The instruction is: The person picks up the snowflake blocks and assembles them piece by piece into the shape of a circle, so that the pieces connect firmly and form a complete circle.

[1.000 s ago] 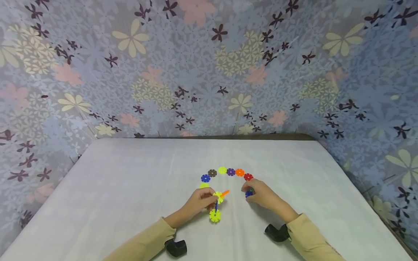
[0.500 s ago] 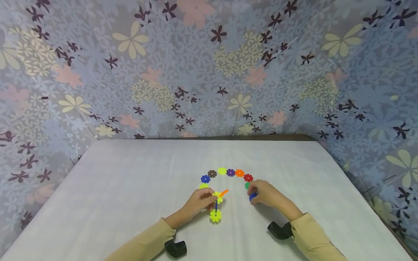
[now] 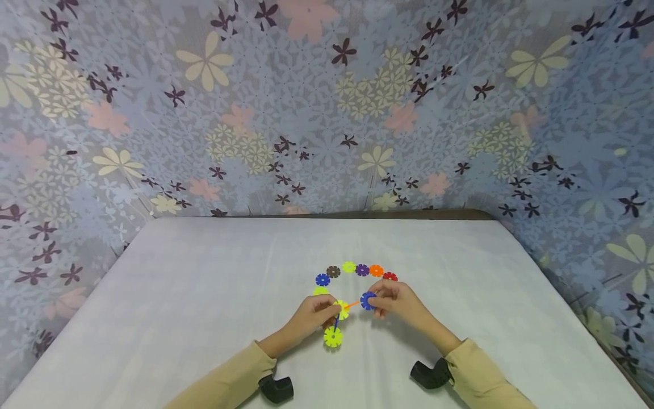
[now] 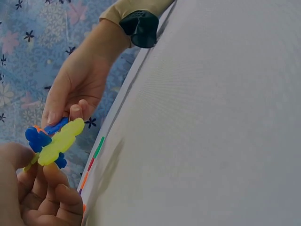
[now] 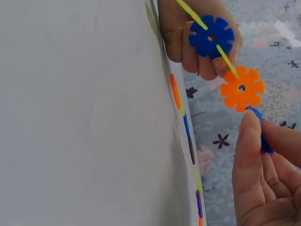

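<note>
Blue disc held to the orange end of a short chain

Plastic notched discs are in both bare hands, above a table (image 3: 204, 318) covered in white. The right hand (image 3: 403, 301) pinches a blue disc (image 3: 366, 296) between thumb and fingertips, the grip narrow. Its edge meets the rim of an orange disc (image 5: 253, 92) in the right wrist view; whether it sits in a notch cannot be told.

The left hand (image 3: 317, 311) holds the other end of the work, with thumb and fingers closed on an upper yellow disc (image 3: 343, 312). Orange is slotted to one side of that yellow piece. Below it, a second blue disc (image 5: 201, 42) stands edge-on in the head view, linking to a lower yellow disc (image 3: 332, 342) that hangs nearest the wearer.

Beyond the hands, a curved row of discs lies flat on the table: yellow (image 3: 321, 291), blue (image 3: 322, 282), brown (image 3: 333, 274), yellow (image 3: 349, 268), purple (image 3: 362, 272), orange (image 3: 376, 272) and red (image 3: 390, 276). From the left wrist, a green disc (image 4: 99, 147) also shows next to the red.

Tan sleeves (image 3: 225, 372) end near black wrist fittings (image 3: 276, 389). Floral cloth (image 3: 286, 113) rises behind the table.
</note>
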A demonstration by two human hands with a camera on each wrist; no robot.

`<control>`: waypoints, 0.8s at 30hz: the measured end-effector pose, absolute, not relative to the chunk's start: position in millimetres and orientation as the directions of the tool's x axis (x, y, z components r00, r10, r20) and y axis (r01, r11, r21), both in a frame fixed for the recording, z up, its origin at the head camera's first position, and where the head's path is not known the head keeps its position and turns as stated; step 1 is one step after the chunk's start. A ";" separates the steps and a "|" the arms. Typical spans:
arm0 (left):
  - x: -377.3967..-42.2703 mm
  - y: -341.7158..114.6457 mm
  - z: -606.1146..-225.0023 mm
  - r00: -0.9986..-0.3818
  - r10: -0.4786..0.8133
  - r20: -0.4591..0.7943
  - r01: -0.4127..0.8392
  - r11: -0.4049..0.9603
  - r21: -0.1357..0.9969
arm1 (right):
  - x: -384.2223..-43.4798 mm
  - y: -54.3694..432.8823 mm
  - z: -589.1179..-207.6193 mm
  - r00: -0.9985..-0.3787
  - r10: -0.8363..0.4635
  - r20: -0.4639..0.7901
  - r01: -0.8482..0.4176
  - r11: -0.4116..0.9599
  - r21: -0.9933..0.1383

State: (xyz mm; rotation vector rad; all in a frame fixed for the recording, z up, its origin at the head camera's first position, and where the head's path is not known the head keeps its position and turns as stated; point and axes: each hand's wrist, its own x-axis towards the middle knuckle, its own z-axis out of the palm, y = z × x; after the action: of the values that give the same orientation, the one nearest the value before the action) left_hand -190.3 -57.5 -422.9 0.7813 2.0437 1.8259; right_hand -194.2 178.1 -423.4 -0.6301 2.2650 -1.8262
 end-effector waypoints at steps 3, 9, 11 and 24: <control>-189.9 -57.2 -422.0 -0.813 0.569 0.122 0.202 0.079 0.976 | -194.3 178.1 -425.3 -0.893 -0.432 0.124 -0.209 0.154 -0.966; -189.7 -57.3 -422.1 -0.801 0.583 0.131 0.229 0.096 0.969 | -193.5 176.1 -427.8 -0.896 -0.426 0.124 -0.196 0.128 -0.972; -189.6 -57.5 -422.2 -0.794 0.593 0.134 0.236 0.098 0.967 | -193.0 174.9 -428.8 -0.896 -0.428 0.115 -0.182 0.119 -0.976; -187.7 -57.7 -420.6 -0.793 0.601 0.098 0.213 0.122 0.969 | -185.7 167.5 -442.3 -0.897 -0.431 0.094 -0.069 -0.072 -0.995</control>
State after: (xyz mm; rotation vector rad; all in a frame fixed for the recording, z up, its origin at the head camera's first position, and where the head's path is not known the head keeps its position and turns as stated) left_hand -187.7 -57.7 -420.6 0.7937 2.0881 1.7165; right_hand -185.7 167.5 -442.3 -0.5443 1.9461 -2.0597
